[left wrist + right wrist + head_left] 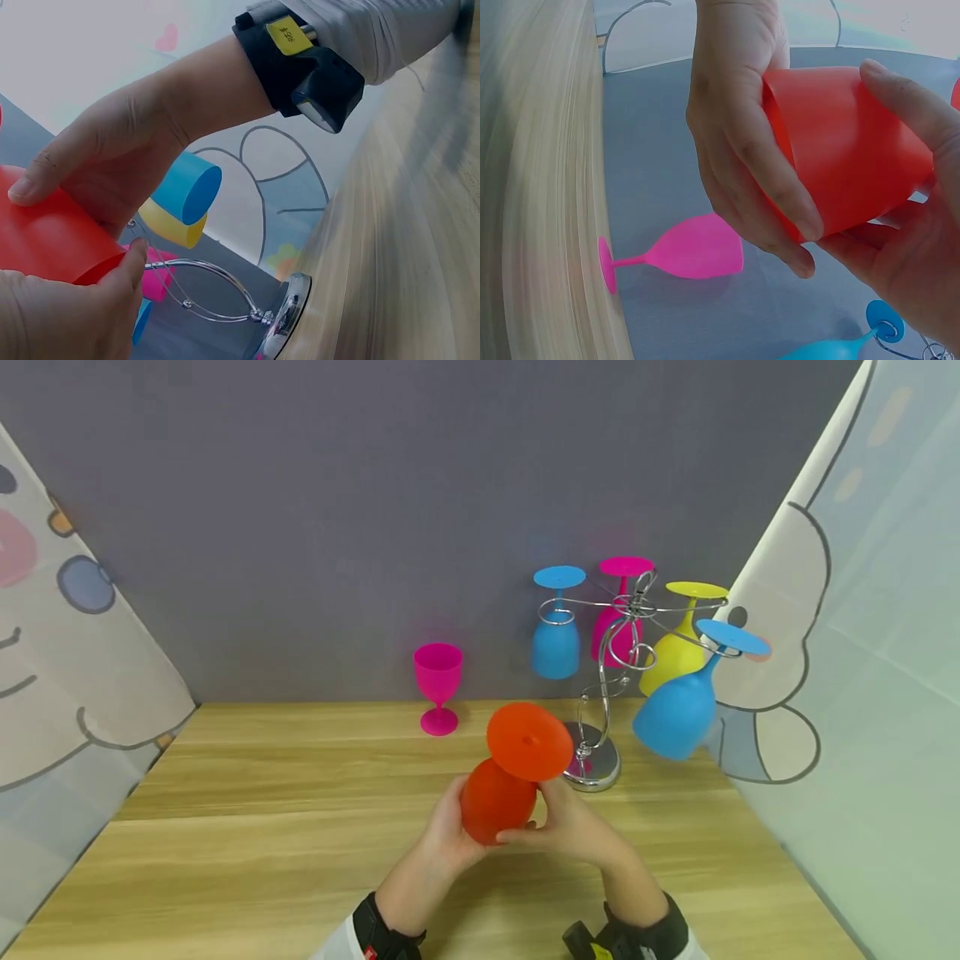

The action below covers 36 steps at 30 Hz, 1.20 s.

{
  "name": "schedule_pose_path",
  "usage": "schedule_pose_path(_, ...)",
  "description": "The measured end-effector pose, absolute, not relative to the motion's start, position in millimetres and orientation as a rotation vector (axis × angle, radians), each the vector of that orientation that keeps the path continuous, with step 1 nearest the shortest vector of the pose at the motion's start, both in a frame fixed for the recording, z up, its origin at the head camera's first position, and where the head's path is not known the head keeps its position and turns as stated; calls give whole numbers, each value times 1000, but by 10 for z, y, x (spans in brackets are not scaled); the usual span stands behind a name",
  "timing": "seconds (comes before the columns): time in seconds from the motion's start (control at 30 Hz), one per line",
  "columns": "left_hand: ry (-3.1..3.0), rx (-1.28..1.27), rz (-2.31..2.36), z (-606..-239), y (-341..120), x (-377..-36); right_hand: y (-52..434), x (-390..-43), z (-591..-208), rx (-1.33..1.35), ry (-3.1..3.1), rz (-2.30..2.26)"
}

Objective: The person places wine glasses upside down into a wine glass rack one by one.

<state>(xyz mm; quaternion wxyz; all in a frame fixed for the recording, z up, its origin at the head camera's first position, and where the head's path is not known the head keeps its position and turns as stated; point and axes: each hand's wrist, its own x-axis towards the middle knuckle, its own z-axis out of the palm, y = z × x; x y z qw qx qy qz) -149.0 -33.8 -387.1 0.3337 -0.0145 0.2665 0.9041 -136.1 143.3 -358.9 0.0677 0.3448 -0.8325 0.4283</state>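
Both hands hold an orange-red plastic goblet (498,802) upside down, its foot tilted up toward the head camera. My left hand (452,831) grips the bowl from the left, with fingers along the rim in the right wrist view. From the right, my right hand (573,827) grips the bowl between thumb and fingers, its thumb (37,176) lying along the bowl in the left wrist view. Just behind the goblet stands a chrome goblet rack (606,693) with a round base (600,768).
Upside down on the rack hang a blue goblet (556,647), a pink goblet (609,631), a yellow goblet (671,660) and a second, tilted blue goblet (677,718) at front right. Another pink goblet (438,672) stands upright near the back edge of the wooden table (247,827).
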Motion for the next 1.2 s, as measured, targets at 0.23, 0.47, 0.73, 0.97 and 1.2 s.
schedule_pose_path(0.23, 737, -47, 2364, -3889, -311, -1487, 1447, -1365, -3586, 1058, -2490, 1307)
schedule_pose_path(0.47, 760, -50, 2363, -3897, -303, -1491, 1452, -1367, -3589, 1067, -2472, 1280)
schedule_pose_path(0.73, 808, -31, 2356, -3910, -307, -1497, 1455, -1370, -3604, 1090, -2427, 1253)
schedule_pose_path(0.97, 807, -3, 2360, -3910, -318, -1509, 1428, -1377, -3599, 1071, -2432, 1235)
schedule_pose_path(1.2, 824, 24, 2338, -3893, -337, -1533, 1427, -1371, -3566, 1057, -2435, 1245)
